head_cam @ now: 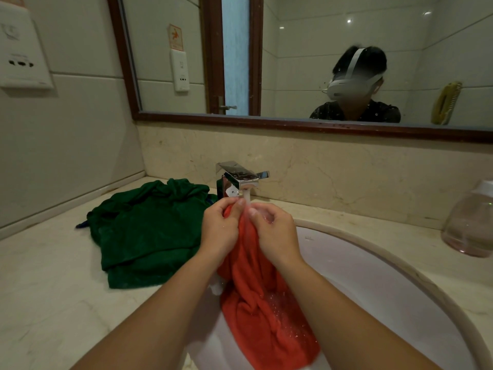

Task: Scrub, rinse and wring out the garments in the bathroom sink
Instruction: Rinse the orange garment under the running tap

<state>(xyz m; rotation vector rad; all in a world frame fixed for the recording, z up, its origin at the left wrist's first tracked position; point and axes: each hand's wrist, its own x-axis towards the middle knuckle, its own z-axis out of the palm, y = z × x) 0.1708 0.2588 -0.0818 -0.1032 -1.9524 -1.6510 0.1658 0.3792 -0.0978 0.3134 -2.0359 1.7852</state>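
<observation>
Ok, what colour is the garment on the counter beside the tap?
The garment is plain dark green, seen in head view.

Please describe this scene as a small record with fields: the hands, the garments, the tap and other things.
left hand: grips the top of the red garment under the tap
right hand: grips the same garment beside it
red garment: wet, hangs into the sink
green garment: crumpled on the counter, left of the sink
tap: running onto the hands
bottle: clear, on the counter at right
</observation>
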